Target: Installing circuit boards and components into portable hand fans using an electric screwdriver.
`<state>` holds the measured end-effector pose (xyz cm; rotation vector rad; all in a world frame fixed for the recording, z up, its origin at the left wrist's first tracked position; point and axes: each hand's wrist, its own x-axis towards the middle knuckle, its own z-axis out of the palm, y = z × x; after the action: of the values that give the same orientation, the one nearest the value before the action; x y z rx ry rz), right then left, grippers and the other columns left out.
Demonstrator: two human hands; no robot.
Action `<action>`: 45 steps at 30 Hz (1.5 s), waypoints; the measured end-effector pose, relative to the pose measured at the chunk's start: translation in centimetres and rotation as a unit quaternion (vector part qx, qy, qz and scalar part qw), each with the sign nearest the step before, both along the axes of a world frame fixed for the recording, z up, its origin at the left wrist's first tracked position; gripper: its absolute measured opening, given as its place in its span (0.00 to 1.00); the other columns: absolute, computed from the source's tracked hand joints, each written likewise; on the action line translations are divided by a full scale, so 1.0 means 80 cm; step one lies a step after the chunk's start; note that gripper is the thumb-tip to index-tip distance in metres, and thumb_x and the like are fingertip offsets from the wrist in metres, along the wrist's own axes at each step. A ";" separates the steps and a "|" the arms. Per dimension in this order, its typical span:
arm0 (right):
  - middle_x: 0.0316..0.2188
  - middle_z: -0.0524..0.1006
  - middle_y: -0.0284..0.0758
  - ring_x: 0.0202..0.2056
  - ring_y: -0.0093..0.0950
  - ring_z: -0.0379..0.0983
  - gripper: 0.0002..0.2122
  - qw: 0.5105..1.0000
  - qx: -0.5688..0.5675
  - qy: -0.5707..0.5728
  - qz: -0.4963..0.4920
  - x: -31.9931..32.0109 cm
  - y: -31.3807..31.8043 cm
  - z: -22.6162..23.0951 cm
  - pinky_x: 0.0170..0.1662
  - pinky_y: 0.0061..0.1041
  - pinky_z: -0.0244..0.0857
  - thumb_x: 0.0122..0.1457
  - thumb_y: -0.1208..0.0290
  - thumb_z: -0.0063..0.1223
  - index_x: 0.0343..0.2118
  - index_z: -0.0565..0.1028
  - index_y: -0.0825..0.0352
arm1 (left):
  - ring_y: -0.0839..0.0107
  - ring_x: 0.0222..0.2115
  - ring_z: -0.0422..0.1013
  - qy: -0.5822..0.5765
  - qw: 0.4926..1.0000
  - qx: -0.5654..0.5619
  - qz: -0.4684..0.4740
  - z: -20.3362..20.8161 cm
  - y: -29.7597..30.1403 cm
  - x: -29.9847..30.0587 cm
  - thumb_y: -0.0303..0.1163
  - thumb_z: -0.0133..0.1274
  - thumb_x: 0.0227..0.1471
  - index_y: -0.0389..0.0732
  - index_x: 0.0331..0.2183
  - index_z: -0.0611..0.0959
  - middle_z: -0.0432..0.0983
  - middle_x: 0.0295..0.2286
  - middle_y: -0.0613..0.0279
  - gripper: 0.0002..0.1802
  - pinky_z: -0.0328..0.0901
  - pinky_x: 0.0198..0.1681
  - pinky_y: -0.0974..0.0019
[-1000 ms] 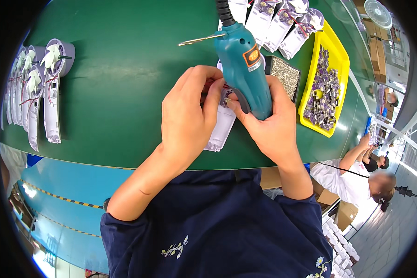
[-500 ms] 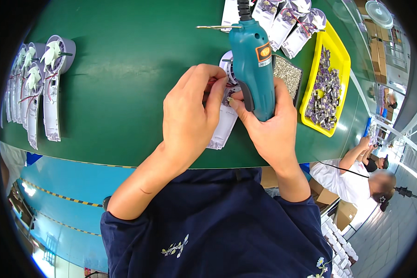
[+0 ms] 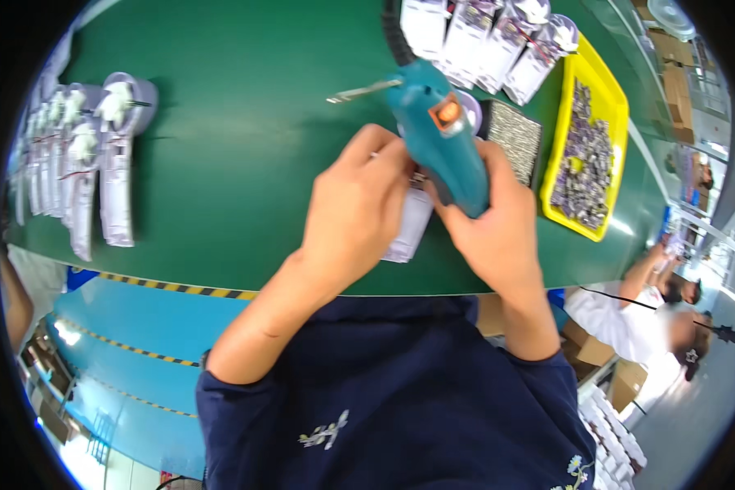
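Near the front edge of the green table [image 3: 220, 180]: white casing [image 3: 413, 224], partly hidden between both hands | left hand [image 3: 358, 200]: fingertips bunched at casing, cannot tell what they pinch | right hand [image 3: 502, 229]: clamped around lower end of teal power tool [image 3: 439, 135] | rightward: dark box [image 3: 488, 121] of metal bits, yellow tray [image 3: 606, 86] | far left: white fan units [image 3: 117, 192].

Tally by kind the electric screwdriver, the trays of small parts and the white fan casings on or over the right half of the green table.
Teal electric screwdriver: 1
Yellow tray: 1
Black-rimmed tray: 1
White fan casings: 5, four in the far row, one below the screwdriver
Total: 8
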<state>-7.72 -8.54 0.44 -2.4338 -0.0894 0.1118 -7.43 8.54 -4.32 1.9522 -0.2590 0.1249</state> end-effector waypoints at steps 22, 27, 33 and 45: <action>0.24 0.70 0.30 0.17 0.22 0.67 0.37 0.710 0.679 -0.156 0.106 -0.016 -0.130 0.030 0.20 0.22 0.64 0.57 0.31 0.49 0.52 0.66 0.64 | 0.72 0.33 0.76 0.141 0.987 -0.034 -0.064 0.018 -0.037 -0.013 0.17 0.68 0.43 0.32 0.37 0.85 0.70 0.37 0.60 0.15 0.76 0.35 0.73; 0.29 0.70 0.31 0.21 0.24 0.67 0.38 0.713 0.635 -0.276 0.108 0.001 -0.148 0.009 0.25 0.25 0.64 0.57 0.27 0.44 0.55 0.66 0.60 | 0.72 0.34 0.78 0.139 0.989 -0.057 -0.015 0.015 -0.075 -0.041 0.15 0.67 0.44 0.29 0.38 0.84 0.68 0.39 0.60 0.16 0.76 0.34 0.74; 0.23 0.70 0.36 0.17 0.28 0.66 0.43 0.697 0.609 -0.365 0.097 0.015 -0.146 -0.021 0.19 0.27 0.66 0.48 0.25 0.52 0.51 0.64 0.63 | 0.73 0.32 0.76 0.117 0.992 -0.041 0.010 0.005 -0.081 -0.052 0.17 0.68 0.43 0.32 0.38 0.85 0.67 0.39 0.60 0.16 0.76 0.33 0.74; 0.22 0.71 0.36 0.16 0.28 0.66 0.43 0.709 0.613 -0.341 0.073 0.006 -0.141 -0.031 0.19 0.27 0.66 0.46 0.24 0.52 0.48 0.65 0.64 | 0.75 0.29 0.73 0.096 0.995 -0.034 0.017 0.003 -0.080 -0.051 0.17 0.70 0.40 0.34 0.37 0.86 0.68 0.38 0.61 0.17 0.74 0.30 0.75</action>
<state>-7.22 -19.83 -2.03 -0.9964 -0.5071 -0.6101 -11.52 2.16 -4.10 1.8862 -0.0931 -0.0310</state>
